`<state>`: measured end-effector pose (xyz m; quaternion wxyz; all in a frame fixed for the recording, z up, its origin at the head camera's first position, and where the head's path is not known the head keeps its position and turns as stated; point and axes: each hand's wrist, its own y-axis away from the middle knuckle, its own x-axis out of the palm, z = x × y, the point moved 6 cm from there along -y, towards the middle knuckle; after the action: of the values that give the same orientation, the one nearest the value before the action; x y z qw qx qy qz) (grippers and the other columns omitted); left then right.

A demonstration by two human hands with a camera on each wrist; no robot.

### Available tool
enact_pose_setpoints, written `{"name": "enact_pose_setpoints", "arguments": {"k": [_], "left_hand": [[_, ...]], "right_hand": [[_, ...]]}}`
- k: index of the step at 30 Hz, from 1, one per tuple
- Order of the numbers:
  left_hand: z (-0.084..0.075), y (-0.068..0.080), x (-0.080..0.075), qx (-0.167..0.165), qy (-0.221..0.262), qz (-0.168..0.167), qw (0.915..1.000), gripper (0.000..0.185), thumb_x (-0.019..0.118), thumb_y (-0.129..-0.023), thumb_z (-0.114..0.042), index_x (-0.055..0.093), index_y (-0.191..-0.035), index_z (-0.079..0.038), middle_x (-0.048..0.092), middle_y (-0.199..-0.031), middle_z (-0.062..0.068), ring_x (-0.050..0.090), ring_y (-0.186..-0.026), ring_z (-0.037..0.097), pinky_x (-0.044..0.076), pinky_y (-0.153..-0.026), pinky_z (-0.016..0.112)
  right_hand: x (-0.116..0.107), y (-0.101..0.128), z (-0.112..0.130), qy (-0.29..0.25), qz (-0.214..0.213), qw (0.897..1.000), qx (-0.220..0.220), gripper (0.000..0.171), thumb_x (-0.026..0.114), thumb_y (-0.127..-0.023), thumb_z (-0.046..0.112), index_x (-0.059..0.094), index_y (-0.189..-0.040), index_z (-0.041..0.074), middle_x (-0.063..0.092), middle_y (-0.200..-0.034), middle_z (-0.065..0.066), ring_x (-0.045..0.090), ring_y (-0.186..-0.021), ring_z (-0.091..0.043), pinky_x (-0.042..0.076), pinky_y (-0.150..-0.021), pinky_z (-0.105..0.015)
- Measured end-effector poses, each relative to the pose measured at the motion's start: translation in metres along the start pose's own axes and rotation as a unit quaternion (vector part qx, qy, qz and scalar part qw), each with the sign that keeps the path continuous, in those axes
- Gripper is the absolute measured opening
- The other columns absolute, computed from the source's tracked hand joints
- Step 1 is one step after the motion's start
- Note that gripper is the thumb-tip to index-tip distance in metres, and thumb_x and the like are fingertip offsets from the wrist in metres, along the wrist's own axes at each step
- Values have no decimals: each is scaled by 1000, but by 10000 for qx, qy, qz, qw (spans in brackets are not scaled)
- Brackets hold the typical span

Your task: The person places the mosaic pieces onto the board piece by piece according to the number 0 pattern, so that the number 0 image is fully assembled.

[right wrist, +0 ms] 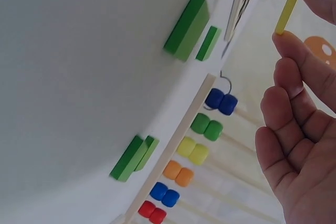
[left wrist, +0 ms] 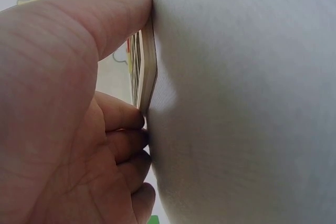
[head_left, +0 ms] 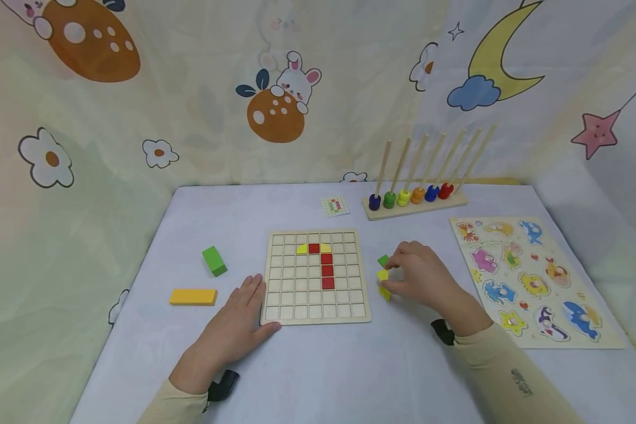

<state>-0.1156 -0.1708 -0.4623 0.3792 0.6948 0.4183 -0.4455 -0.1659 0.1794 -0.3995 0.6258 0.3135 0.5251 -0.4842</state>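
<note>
Right hand [head_left: 423,277] just right of the grid board [head_left: 318,277], fingers [right wrist: 294,45] pinching a thin yellow tile [right wrist: 287,10], left hand [head_left: 238,321] flat on the tabletop [head_left: 318,371], fingers straight, thumb against the board's near-left corner, board holding red and yellow tiles, no writing legible

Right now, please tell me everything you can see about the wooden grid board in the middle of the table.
The wooden grid board is a pale, square, thin tray divided into small square cells. It lies flat on the white table. Most cells are bare; near the top, two yellow pieces flank a red tile, and three more red tiles run down from its right. The left hand rests open against its near left corner, thumb touching the edge.
</note>
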Motion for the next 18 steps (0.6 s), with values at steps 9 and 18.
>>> {"name": "enact_pose_setpoints", "arguments": {"k": [9,18], "left_hand": [[0,0,0,34,-42,-34,10000,100,73,-94,-53,26,-164,1,20,-175,18,18,-163,37,25,-131,56],[-1,0,-1,30,14,5,10000,99,72,-96,-52,25,-164,2,19,-175,18,17,-164,36,24,-132,55]], "right_hand": [[2,-10,25,-29,-11,9996,-281,30,94,-74,34,83,-93,13,67,-87,1,54,-82,-16,47,-75,-35],[14,-20,50,-44,208,9986,-492,30,93,-75,36,83,-93,15,67,-88,2,52,-82,-14,46,-73,-30]]}}
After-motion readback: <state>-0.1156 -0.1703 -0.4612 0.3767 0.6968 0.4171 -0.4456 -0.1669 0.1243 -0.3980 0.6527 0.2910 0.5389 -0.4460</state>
